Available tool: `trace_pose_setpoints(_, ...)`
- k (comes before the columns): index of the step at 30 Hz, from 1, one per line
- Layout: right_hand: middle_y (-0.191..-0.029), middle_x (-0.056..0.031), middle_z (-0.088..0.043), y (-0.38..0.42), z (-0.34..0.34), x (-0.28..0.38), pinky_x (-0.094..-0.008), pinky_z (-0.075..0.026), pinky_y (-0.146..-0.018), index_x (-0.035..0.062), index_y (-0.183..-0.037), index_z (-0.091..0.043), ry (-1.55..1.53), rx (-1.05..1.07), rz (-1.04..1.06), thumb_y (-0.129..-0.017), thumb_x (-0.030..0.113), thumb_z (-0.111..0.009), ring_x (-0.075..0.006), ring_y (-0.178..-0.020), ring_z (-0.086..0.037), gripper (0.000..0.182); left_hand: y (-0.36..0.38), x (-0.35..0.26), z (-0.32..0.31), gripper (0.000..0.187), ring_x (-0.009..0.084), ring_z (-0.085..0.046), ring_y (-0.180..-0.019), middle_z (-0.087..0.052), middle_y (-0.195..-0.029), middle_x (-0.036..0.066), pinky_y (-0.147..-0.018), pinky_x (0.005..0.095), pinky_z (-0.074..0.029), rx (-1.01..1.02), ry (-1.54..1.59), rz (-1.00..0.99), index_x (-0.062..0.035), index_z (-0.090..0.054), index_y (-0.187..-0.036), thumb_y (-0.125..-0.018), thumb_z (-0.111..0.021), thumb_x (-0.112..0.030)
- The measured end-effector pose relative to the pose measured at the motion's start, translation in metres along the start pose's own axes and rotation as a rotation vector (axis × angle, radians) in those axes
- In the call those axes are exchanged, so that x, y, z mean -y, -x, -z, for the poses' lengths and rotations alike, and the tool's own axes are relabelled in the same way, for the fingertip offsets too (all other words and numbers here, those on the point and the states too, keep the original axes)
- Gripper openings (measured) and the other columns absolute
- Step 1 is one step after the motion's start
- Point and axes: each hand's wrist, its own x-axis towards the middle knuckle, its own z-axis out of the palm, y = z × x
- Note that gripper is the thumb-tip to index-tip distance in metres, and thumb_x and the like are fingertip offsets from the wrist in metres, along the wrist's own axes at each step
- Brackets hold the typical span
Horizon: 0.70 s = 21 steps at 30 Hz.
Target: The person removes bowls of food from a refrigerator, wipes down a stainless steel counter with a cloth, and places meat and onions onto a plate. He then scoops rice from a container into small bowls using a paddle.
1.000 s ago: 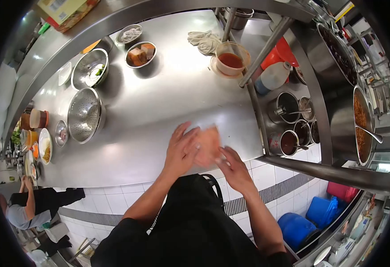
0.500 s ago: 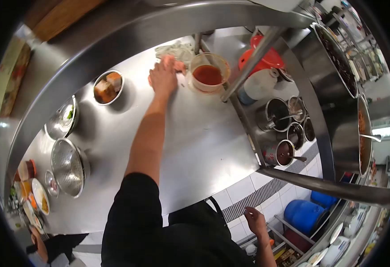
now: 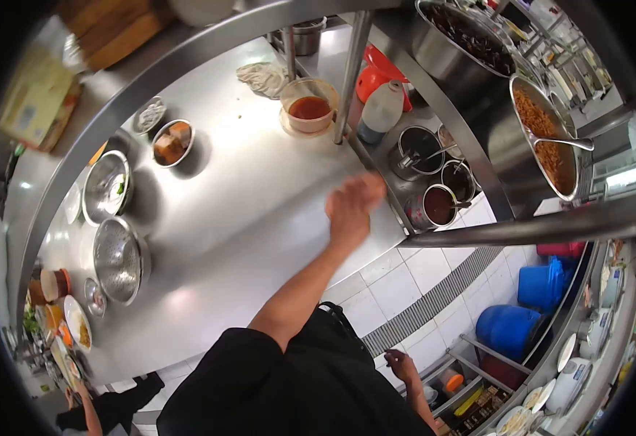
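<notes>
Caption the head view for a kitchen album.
Left hand on a pinkish cloth over the steel worktop, a tub of reddish liquid beyond, right hand low at the side.

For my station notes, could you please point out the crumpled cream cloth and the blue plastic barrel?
Crumpled cream cloth (image 3: 262, 78), head view, middle folds.
Blue plastic barrel (image 3: 499, 328), head view, rounded side.

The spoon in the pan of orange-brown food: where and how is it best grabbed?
Probably by the handle end of the spoon, coming from the picture's right, the grip closing across it: that slim end juts past the rim of the pan, clear of the food.
</notes>
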Motion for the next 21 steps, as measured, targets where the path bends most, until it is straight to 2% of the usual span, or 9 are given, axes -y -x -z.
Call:
trace_pose_setpoints(6,-0.086,-0.0054,-0.064,-0.03,0.038,0.005,-0.0252,-0.049,-0.058,0.0004,-0.114,-0.06,-0.347,-0.036,0.062,-0.092,0.025,-0.057,-0.0118,-0.064,-0.059,0.033,0.171,0.018,0.196,0.032,0.0297,-0.05,-0.122,-0.055,-0.129,0.011,-0.099,0.0494,-0.038,0.303,0.032,-0.053,-0.0138,-0.066,-0.109,-0.079,-0.056,-0.011)
trace_pose_setpoints(9,-0.085,-0.0061,-0.065,-0.043,0.042,-0.029,-0.026,-0.049,-0.058,-0.0024,-0.112,-0.061,-0.253,-0.01,0.159,-0.092,0.025,-0.056,-0.012,-0.064,-0.059,0.034,0.246,0.092,0.281,0.027,0.0352,-0.064,-0.088,-0.066,-0.101,0.013,-0.07,0.043,-0.051,-0.072,-0.092,0.177,-0.0127,-0.064,-0.104,-0.078,-0.057,-0.012)
trace_pose_setpoints(12,-0.084,-0.0071,-0.066,-0.042,0.032,-0.006,-0.0271,-0.049,-0.059,-0.0039,-0.111,-0.061,-0.197,-0.095,0.359,-0.093,0.025,-0.056,-0.013,-0.066,-0.059,0.035,0.327,0.158,0.31,0.024,0.0359,-0.063,-0.085,-0.062,-0.09,0.015,-0.071,0.0481,-0.049,-0.328,-0.919,0.832,-0.0049,-0.058,-0.107,-0.086,-0.053,-0.016)
trace_pose_setpoints(14,-0.083,-0.0097,-0.067,-0.025,0.018,0.068,-0.0295,-0.052,-0.067,-0.0049,-0.11,-0.063,-0.241,-0.107,0.372,-0.092,0.019,-0.055,-0.0163,-0.072,-0.063,0.031,0.304,0.167,0.313,0.03,0.0283,-0.061,-0.085,-0.061,-0.097,0.013,-0.07,0.0429,-0.049,-0.474,-0.479,1.407,-0.0024,-0.056,-0.107,-0.094,-0.049,-0.028)
trace_pose_setpoints(15,-0.09,-0.0116,-0.067,-0.03,0.009,0.089,-0.0291,-0.051,-0.071,-0.004,-0.115,-0.061,-0.276,-0.073,0.47,-0.092,0.019,-0.055,-0.0175,-0.078,-0.063,0.033,0.336,0.228,0.268,0.041,0.0193,-0.056,-0.081,-0.058,-0.097,0.009,-0.068,0.0348,-0.047,-0.66,0.376,1.041,-0.0051,-0.055,-0.112,-0.097,-0.045,-0.042)
trace_pose_setpoints(16,-0.098,-0.0135,-0.067,-0.032,-0.001,0.113,-0.0287,-0.051,-0.075,-0.0031,-0.12,-0.058,-0.31,-0.04,0.563,-0.092,0.019,-0.056,-0.0186,-0.084,-0.063,0.036,0.329,0.221,0.242,0.052,0.0249,-0.056,-0.113,-0.055,-0.125,0.009,-0.092,0.0441,-0.046,-0.479,1.17,0.979,-0.0015,-0.052,-0.124,-0.095,-0.048,-0.044)
trace_pose_setpoints(18,-0.108,-0.0131,-0.063,-0.023,-0.025,0.202,-0.0289,-0.049,-0.08,-0.0023,-0.125,-0.053,-0.585,0.082,0.541,-0.094,0.024,-0.055,-0.0194,-0.093,-0.061,0.041,0.236,0.053,0.263,0.062,0.0229,-0.036,-0.135,-0.037,-0.149,0.01,-0.109,0.0381,-0.033,-0.302,1.474,0.946,-0.0073,-0.04,-0.141,-0.09,-0.064,-0.033)
trace_pose_setpoints(19,-0.119,-0.0128,-0.058,-0.017,-0.036,0.249,-0.0291,-0.048,-0.085,-0.0014,-0.13,-0.048,-0.866,0.198,0.481,-0.096,0.029,-0.054,-0.0202,-0.102,-0.058,0.046,0.223,0.033,0.241,0.066,0.0252,-0.038,-0.134,-0.038,-0.15,0.01,-0.108,0.0398,-0.035,0.117,1.259,0.708,-0.0121,-0.039,-0.144,-0.088,-0.068,-0.031)
trace_pose_setpoints(21,-0.134,-0.0116,-0.049,-0.03,-0.038,0.301,-0.0342,-0.046,-0.091,0.003,-0.135,-0.045,-0.961,0.229,0.548,-0.097,0.036,-0.053,-0.0221,-0.116,-0.052,0.051,0.184,-0.017,0.3,0.059,0.0261,-0.044,-0.129,-0.045,-0.145,0.011,-0.105,0.0393,-0.038,0.181,0.855,0.513,-0.0122,-0.045,-0.139,-0.087,-0.068,-0.028)
